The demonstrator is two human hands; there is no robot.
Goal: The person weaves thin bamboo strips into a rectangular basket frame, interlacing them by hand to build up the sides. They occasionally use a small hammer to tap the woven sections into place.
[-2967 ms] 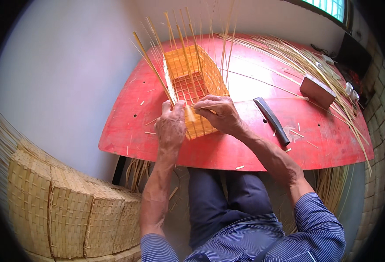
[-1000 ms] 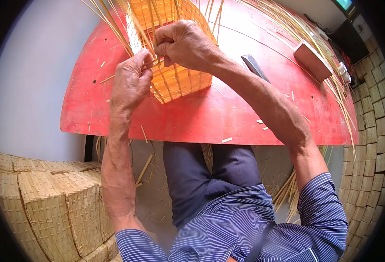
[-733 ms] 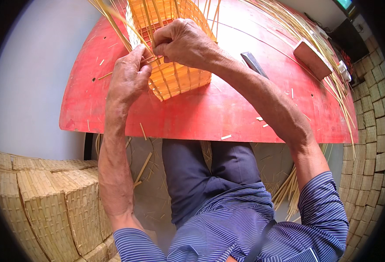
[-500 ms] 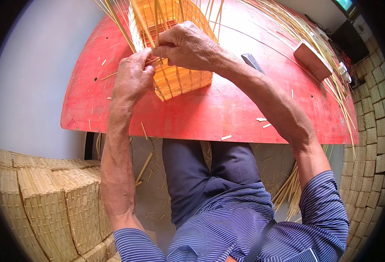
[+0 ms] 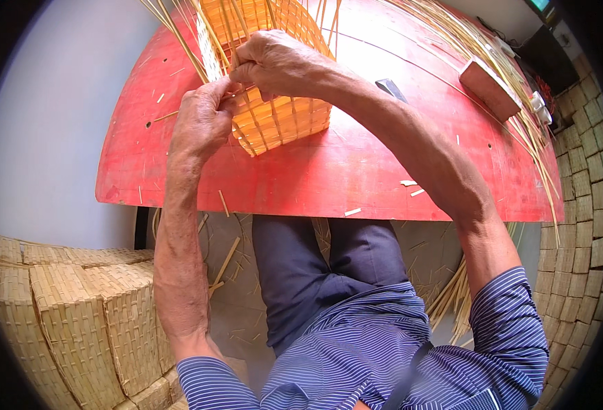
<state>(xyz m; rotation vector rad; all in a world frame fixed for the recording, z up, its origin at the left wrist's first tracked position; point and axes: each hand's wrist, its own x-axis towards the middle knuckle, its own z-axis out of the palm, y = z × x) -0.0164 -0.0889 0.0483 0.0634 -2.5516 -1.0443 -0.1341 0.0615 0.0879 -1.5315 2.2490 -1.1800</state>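
Note:
An orange-yellow woven bamboo basket [image 5: 277, 123] lies at the top middle on the red table [image 5: 137, 164], with long loose strips [image 5: 178, 41] standing out from its rim. My left hand [image 5: 202, 119] pinches a strip at the basket's near left rim, fingertips partly hidden. My right hand [image 5: 277, 65] is closed just above and right of it, gripping strips at that rim, its fingertips nearly touching my left ones. Right of the basket, a dark bar-shaped tool [image 5: 390, 89] shows behind my right forearm.
A reddish-brown block [image 5: 489, 89] and a long bundle of pale strips [image 5: 541, 164] lie along the table's right. Stacked woven baskets [image 5: 69, 321] stand at lower left, more woven pieces [image 5: 575, 239] at the right. Strips [image 5: 452, 301] lie on the floor beneath.
Since three seconds ago the view has shifted, putting basket and hands higher in frame. In the last second both hands stayed at the rim, with small shifts of my right fingers on the strips.

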